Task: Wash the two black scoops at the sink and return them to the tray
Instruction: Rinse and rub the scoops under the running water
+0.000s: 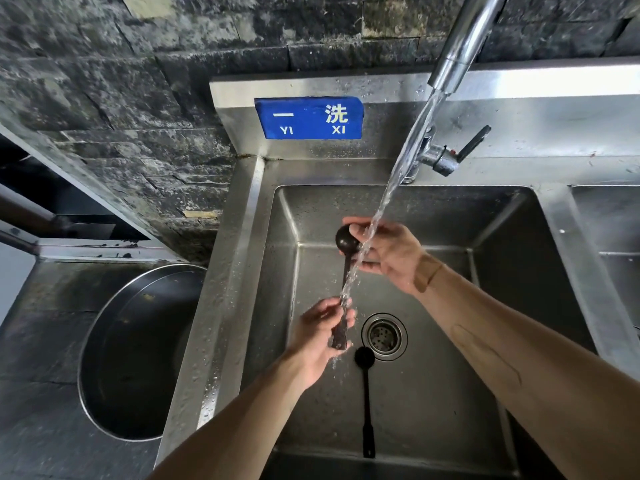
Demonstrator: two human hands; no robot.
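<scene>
Over the steel sink [502, 216] I hold one black scoop [345, 271] under running water from the tap [457, 46]. My left hand [322, 334] grips the scoop's handle end. My right hand [384, 254] cups its round bowl, fingers wrapped around it. The water stream strikes my right hand and runs down along the handle. A second black scoop [367, 403] lies flat on the sink floor, its bowl next to the drain [384, 336], handle pointing toward me. No tray is in view.
A large round steel basin [104, 341] sits on the dark counter left of the sink. A blue sign [308, 117] is fixed to the backsplash. The tap lever [474, 142] stands behind the sink. A second sink compartment [609, 230] lies at the right.
</scene>
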